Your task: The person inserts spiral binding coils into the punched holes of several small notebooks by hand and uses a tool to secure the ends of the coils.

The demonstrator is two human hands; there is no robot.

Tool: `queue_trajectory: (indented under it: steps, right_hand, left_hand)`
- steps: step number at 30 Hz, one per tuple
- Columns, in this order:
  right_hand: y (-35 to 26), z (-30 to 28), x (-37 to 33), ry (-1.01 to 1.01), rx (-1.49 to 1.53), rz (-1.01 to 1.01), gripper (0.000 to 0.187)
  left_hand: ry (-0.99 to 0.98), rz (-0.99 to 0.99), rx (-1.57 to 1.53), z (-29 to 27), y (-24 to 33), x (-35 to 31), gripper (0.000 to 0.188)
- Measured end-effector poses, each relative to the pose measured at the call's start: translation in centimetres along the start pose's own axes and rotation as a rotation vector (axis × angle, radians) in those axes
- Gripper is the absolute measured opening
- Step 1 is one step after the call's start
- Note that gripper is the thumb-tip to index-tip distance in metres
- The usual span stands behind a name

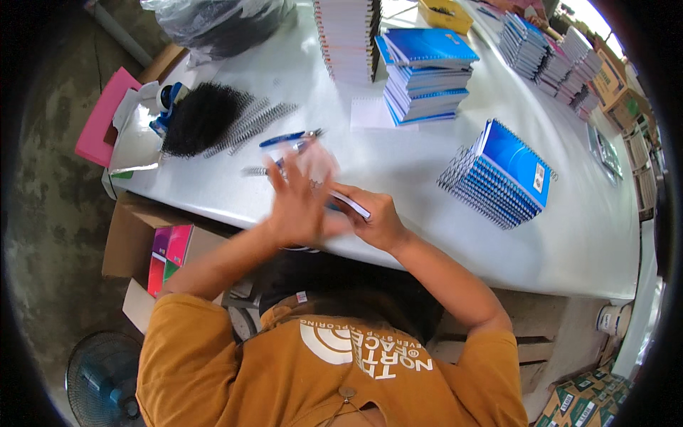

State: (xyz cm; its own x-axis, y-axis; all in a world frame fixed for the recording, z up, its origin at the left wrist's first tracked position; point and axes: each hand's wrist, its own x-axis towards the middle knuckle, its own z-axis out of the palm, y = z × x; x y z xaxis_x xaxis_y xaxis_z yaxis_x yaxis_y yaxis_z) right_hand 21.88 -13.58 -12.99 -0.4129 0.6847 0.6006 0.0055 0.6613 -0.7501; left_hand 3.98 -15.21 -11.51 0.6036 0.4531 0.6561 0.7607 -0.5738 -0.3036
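I'm remotely counting one left hand (299, 206), one right hand (377, 219), one held notebook (353, 205), two nearer blue-covered notebook stacks (430, 78) (516, 171), one yellow tub (442, 21), one bulky plastic bag (220, 28), one bench (398, 160) and one fan (105, 381).

Glossy blue covers (435, 44) and matt paper pages (423, 103) make up the spiral notebooks (512, 167) before you, set on a smooth table (590, 245) with a satiny sheen. Dark binding coils (203, 117), metal or plastic impossible to tell, form a bristly heap near a mirror-bright silver sheet (136, 135). A crinkled, translucent plastic bag (231, 32) catches the light; your cloth T-shirt (196, 356) looks matt, like the dull cardboard box (129, 238) and rough concrete floor (53, 249).
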Motion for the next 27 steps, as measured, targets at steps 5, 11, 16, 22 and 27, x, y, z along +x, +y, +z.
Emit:
queue_trajectory:
  steps: [5, 11, 16, 22, 27]
  right_hand:
    - [-0.4, -0.6, -0.2, 0.023, -0.034, 0.076, 0.057]
    - [-0.2, 0.1, -1.0, -0.074, -0.096, -0.017, 0.074]
    - [-0.5, -0.8, -0.7, -0.038, -0.011, 0.044, 0.076]
    - [0.1, -1.0, -1.0, -0.037, -0.011, 0.149, 0.076]
    - [0.5, -0.8, -0.5, 0.050, 0.124, 0.242, 0.077]
  left_hand:
    - [-0.146, -0.072, -0.477, 1.7, 2.8, -2.9, 0.110]
    - [0.105, -0.214, -0.167, 0.7, 1.2, 2.2, 0.103]
    - [-0.044, 0.109, -0.294, -0.6, 4.7, -1.0, 0.102]
    - [-0.074, -0.183, -0.387, 1.1, 5.3, 0.5, 0.099]
    - [-0.165, -0.193, -0.164, -2.1, 4.4, 1.3, 0.066]
